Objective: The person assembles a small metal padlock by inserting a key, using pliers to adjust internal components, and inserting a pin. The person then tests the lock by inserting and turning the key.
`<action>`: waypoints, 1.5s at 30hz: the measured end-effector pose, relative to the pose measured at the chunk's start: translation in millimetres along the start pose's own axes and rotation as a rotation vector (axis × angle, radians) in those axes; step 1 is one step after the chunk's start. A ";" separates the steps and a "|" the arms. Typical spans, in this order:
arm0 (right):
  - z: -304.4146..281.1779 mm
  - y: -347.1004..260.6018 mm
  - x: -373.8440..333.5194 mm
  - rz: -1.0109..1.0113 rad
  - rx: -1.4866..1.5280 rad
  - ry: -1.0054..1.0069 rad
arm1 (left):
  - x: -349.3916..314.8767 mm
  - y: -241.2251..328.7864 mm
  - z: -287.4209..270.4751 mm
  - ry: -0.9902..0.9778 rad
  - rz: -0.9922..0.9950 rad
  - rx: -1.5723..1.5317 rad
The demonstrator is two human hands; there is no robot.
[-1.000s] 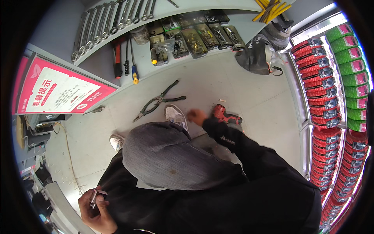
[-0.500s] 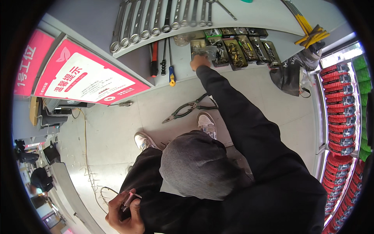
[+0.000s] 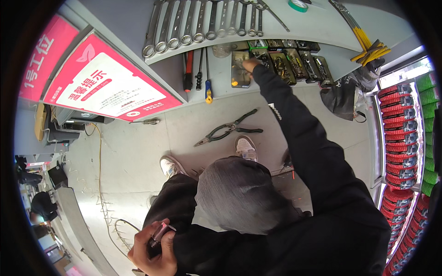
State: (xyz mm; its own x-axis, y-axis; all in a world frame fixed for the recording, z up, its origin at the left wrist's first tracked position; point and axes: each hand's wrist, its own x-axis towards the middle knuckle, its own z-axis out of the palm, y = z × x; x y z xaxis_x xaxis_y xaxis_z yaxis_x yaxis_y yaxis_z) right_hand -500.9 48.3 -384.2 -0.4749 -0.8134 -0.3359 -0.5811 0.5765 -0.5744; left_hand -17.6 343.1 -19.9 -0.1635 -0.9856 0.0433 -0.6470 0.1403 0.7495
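My left hand [image 3: 154,253], low on the left, is closed on a small dark block with a pinkish face [image 3: 160,233], pinched between thumb and fingers; its exact kind cannot be made out. My right arm stretches to the far shelf. There my right hand [image 3: 251,66] is at the edge between a bin with a clear front part and an orange piece in it [image 3: 240,76] and a bin of small metal parts [image 3: 262,57]. Its fingertips are hidden, so what it holds, if anything, does not show. More bins of small metal parts [image 3: 282,68] stand to its right.
Several wrenches [image 3: 186,27] lie along the upper shelf, with green tape [image 3: 298,5] and yellow-handled tools [image 3: 368,50] farther right. Screwdrivers [image 3: 208,87] lie below. Long-nose pliers [image 3: 225,131] rest on the floor by my shoes. Red coiled hoses [image 3: 398,138] hang at right.
My right hand has shifted right, from the leftmost front bin to its right edge. The translucent bag-like thing by it no longer shows at the hand. My left hand keeps its block, slightly turned.
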 end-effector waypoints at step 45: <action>-146.7 -257.6 -530.8 -0.402 0.279 -1.328 | -21.8 -31.6 -36.5 -0.142 0.122 -1.041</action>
State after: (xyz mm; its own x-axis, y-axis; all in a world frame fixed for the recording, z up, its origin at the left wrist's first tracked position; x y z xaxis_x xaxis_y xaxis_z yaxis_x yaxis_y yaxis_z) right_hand -196.1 342.9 51.6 0.7461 -0.4727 -0.4689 -0.3037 0.3851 -0.8715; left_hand 33.6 356.8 -20.4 -0.3137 -0.9407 0.1291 0.3267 0.0207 0.9449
